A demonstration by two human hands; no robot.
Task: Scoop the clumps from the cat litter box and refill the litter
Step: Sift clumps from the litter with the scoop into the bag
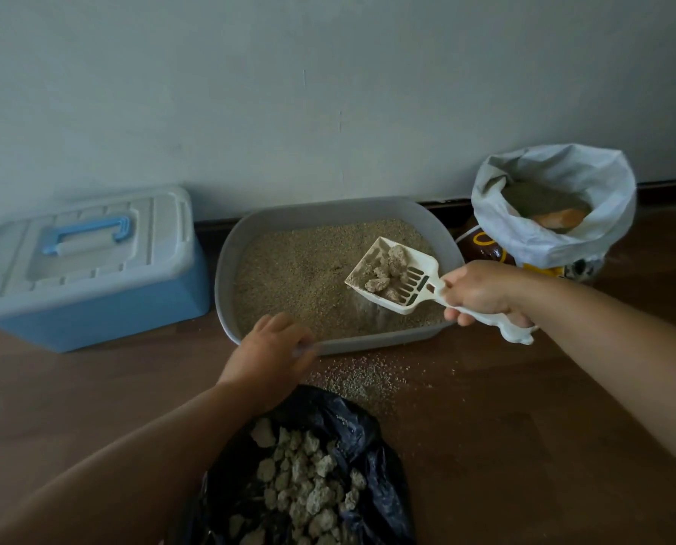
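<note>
While the left hand [270, 348] curls its fingers over the near rim of the litter box [224, 269], the right hand [482, 291] grips the scoop [417, 285], loaded with clumps [393, 261], above its right edge.

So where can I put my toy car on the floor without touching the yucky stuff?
Bare floor lies right of the black bag, and left between it and the blue bin. It's crowded between the bag and the litter box: spilled litter there.
</note>
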